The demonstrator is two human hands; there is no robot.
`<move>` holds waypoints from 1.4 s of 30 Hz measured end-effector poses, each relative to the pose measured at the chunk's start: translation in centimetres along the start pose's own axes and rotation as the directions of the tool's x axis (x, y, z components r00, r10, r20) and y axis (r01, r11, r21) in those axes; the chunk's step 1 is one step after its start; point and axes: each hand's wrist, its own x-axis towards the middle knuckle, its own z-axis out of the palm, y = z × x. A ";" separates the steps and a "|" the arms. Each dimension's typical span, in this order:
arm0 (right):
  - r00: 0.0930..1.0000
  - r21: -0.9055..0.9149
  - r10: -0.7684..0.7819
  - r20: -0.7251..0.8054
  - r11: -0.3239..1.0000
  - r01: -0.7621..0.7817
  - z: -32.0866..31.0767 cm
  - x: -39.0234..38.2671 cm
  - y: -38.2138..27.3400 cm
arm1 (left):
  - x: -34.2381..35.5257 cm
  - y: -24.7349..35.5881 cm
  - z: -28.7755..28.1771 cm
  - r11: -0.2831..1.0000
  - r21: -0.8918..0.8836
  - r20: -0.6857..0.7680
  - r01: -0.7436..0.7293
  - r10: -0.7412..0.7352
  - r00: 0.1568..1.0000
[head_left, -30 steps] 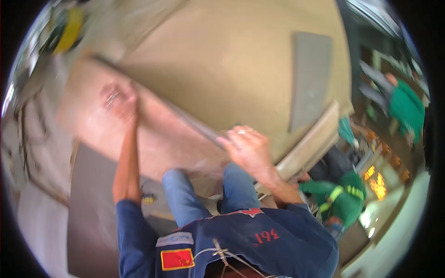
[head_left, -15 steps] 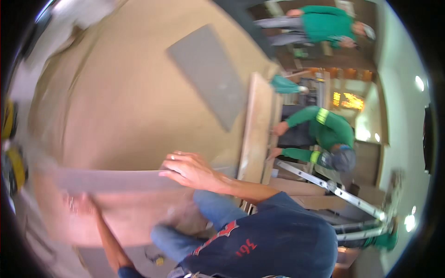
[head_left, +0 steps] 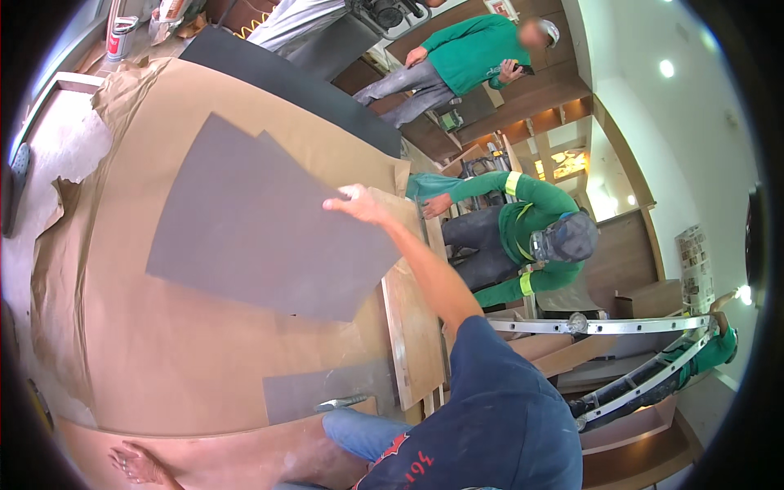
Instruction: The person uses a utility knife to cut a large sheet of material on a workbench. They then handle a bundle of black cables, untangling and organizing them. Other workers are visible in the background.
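Observation:
Grey sheets (head_left: 245, 237), apparently two overlapping, lie over the brown paper covering (head_left: 147, 343). My right hand (head_left: 357, 204) is at the edge of the upper sheet, with thumb and fingers seemingly closed on that edge. Down at the lower left, my left hand (head_left: 137, 464) rests with spread fingers on a reddish-brown wood panel (head_left: 237, 457) and holds nothing. A smaller grey strip (head_left: 306, 398) lies between the sheets and that panel. By my knee sits a metal-bladed hand tool (head_left: 341, 403), its exact kind unclear.
A pale wooden board (head_left: 415, 343) runs along the right side of the paper. Beyond it a co-worker in green (head_left: 539, 216) bends over, near a ladder (head_left: 621, 327). Another person (head_left: 469, 53) stands farther back. A dark panel (head_left: 302, 90) borders the far edge.
My right hand has moved forward and up with a grey sheet, from beside the wood panel to over the sheet on the paper. My left hand stays at the wood panel.

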 end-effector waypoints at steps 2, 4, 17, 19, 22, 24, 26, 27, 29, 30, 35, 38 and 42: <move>0.984 0.013 -0.109 -0.140 0.994 0.112 -1.3 2.8 5.4 | 1.5 0.7 2.6 0.997 -0.082 -0.038 -0.011 0.008 0.999; 0.964 -0.067 -0.098 -0.249 0.994 0.084 -1.3 6.0 6.1 | 0.6 0.0 5.3 0.985 -0.162 -0.079 0.061 -0.075 0.994; 0.865 -0.388 -0.452 -0.217 0.853 0.349 15.6 6.2 13.7 | 0.7 0.4 5.8 0.812 -0.584 -0.242 -0.001 -0.174 0.955; 0.895 -0.454 -0.426 -0.131 0.828 0.328 20.6 2.7 12.4 | 0.7 0.5 5.7 0.804 -0.594 -0.250 -0.018 -0.164 0.954; 0.921 -0.594 -0.339 -0.190 0.787 0.167 22.9 0.6 13.2 | 1.1 1.4 5.2 0.876 -0.482 -0.281 -0.031 -0.121 0.952; 0.974 -0.388 -0.180 -0.138 0.915 0.113 22.5 1.1 14.7 | 1.3 1.9 6.1 0.965 -0.257 -0.376 -0.059 -0.044 0.925; 0.983 -0.330 -0.100 -0.153 0.943 0.045 21.4 2.8 16.7 | 0.3 1.9 6.5 0.977 -0.206 -0.396 -0.054 -0.032 0.918; 0.979 -0.364 -0.089 -0.184 0.931 0.016 21.4 3.9 17.5 | 0.4 1.0 8.7 0.959 -0.275 -0.366 -0.063 -0.044 0.930; 0.987 -0.340 0.113 -0.113 0.929 -0.145 20.6 4.1 15.0 | 1.5 1.2 9.7 0.930 -0.366 -0.290 -0.033 -0.080 0.954; 0.988 -0.318 0.106 -0.113 0.938 -0.137 20.0 3.1 15.2 | 1.3 1.8 8.1 0.917 -0.399 -0.247 -0.018 -0.089 0.965; 0.959 -0.101 -0.212 -0.186 0.975 0.196 21.9 -2.1 14.0 | 1.9 1.5 6.7 0.946 -0.325 -0.212 0.009 -0.082 0.974; 0.974 0.039 -0.221 -0.045 0.974 0.222 25.3 -11.6 13.7 | 2.0 1.4 6.6 0.975 -0.223 -0.196 0.006 -0.051 0.979; 0.983 0.155 -0.084 0.162 0.986 0.058 30.2 -30.4 15.8 | 1.9 1.6 6.8 0.942 -0.332 -0.245 -0.053 -0.032 0.969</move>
